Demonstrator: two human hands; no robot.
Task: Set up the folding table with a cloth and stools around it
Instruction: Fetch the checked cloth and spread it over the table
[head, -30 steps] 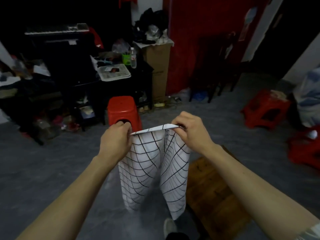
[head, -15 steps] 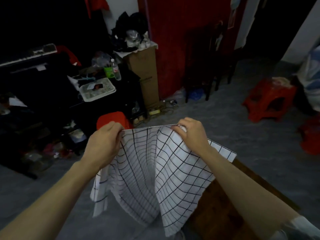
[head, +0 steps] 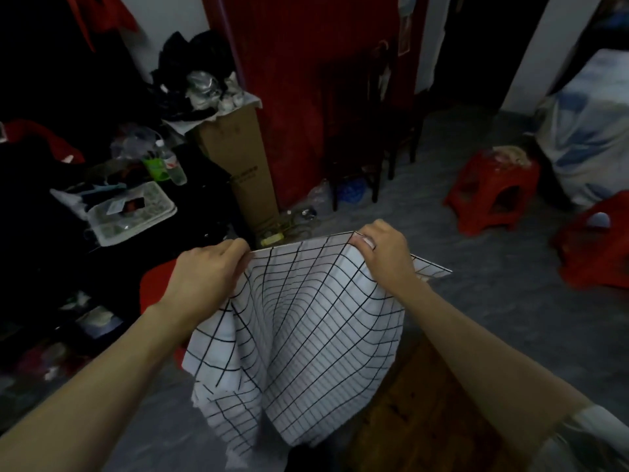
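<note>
A white cloth (head: 313, 338) with a black grid pattern hangs in the air in front of me. My left hand (head: 207, 277) pinches its top edge on the left and my right hand (head: 384, 253) pinches the top edge on the right. The cloth sags and billows below my hands, partly over the brown wooden table (head: 418, 417) at the lower right. A red plastic stool (head: 155, 287) stands behind my left hand, mostly hidden. Two more red stools (head: 490, 192) (head: 592, 253) stand on the floor at the right.
A dark cluttered desk (head: 102, 212) with a white tray and bottles fills the left. A tall cardboard box (head: 238, 158) stands by a red door. Dark wooden chairs (head: 360, 131) are behind. A covered bundle (head: 589, 131) sits far right. Grey floor (head: 510, 318) lies between.
The cloth has opened from a narrow folded strip into a wide billowing sheet. My hands have drawn apart along its top edge, and my view has swung to the left.
</note>
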